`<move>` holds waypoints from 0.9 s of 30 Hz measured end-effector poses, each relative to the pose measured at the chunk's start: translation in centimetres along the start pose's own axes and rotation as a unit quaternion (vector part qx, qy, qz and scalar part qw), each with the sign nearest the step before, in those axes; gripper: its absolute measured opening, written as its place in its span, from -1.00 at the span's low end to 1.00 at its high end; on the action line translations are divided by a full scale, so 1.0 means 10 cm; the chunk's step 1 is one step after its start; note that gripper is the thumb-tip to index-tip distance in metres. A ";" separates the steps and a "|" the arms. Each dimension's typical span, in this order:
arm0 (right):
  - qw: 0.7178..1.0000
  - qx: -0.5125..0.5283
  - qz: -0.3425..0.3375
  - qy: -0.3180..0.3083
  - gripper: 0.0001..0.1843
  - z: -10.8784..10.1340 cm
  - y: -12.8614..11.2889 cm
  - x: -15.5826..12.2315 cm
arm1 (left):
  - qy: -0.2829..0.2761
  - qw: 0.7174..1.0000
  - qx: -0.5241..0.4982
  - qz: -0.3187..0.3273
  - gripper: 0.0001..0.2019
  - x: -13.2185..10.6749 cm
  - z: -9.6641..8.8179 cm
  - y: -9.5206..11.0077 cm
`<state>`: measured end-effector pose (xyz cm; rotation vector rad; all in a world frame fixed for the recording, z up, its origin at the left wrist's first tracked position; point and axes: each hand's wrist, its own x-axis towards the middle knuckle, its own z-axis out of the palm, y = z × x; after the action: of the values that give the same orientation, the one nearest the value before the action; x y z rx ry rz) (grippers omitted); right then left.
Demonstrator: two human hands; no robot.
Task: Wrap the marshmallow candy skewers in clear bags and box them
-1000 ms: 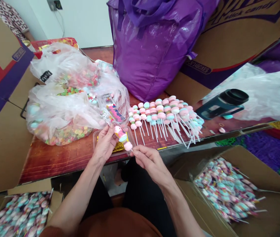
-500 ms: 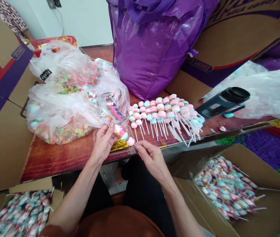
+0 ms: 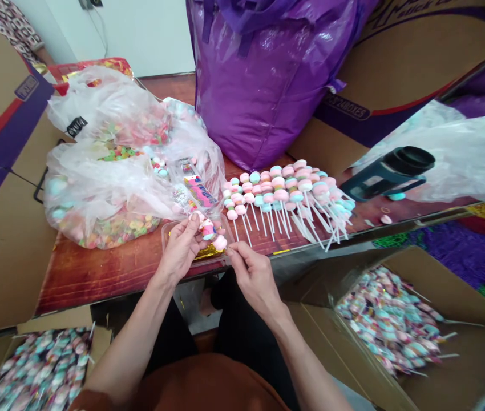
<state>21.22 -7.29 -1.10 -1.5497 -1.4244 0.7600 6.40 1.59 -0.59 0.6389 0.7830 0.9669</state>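
My left hand (image 3: 180, 249) is closed, pinching a small printed clear wrapper (image 3: 207, 228) around a marshmallow skewer. The skewer's pink lowest marshmallow (image 3: 219, 243) shows at the wrapper's end. My right hand (image 3: 254, 275) is closed too, with thumb and finger pinching the skewer's stick just beside that marshmallow. Below both hands a clear plastic tray (image 3: 166, 242) holds gold twist ties (image 3: 209, 252). Flat printed wrappers (image 3: 200, 191) lie behind my left hand. Rows of unwrapped pink, blue and white marshmallow skewers (image 3: 280, 184) lie to the right, sticks toward me.
Knotted plastic bags of candy (image 3: 109, 194) fill the table's left. A large purple bag (image 3: 263, 85) stands behind, and a dark bottle (image 3: 390, 174) leans at right. Wrapped skewers fill cardboard boxes at lower right (image 3: 332, 342) and lower left (image 3: 102, 342). Someone's patterned sleeve (image 3: 15, 25) shows upper left.
My right hand has shifted a little left, bringing the skewer with it. The wrapper has tilted and crumpled more around the marshmallows. My left hand still pinches it in nearly the same place.
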 end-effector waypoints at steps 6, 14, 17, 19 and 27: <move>0.996 -0.070 -0.050 -0.004 -0.77 -0.12 0.01 -0.02 | 0.042 0.999 0.021 -0.015 -0.56 -0.02 -0.08 0.05; 0.954 -0.244 -0.157 0.077 -0.71 0.10 0.09 -0.03 | 0.035 0.999 0.017 -0.036 -0.53 -0.04 0.00 0.00; 0.960 -0.229 -0.146 0.073 -0.69 0.15 0.07 -0.02 | 0.023 0.999 0.011 -0.040 -0.54 -0.06 0.00 -0.03; 0.968 -0.204 -0.131 0.063 -0.69 0.15 0.06 -0.01 | 0.012 0.999 0.006 -0.045 -0.54 -0.07 -0.01 -0.03; 0.992 -0.081 -0.063 0.076 -0.75 0.21 -0.08 0.04 | -0.018 0.998 0.021 -0.047 -0.65 -0.09 0.01 -0.09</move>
<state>19.08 -6.56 -1.24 -1.5866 -1.4825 0.4508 6.62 0.38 -1.00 0.6488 0.7972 0.8524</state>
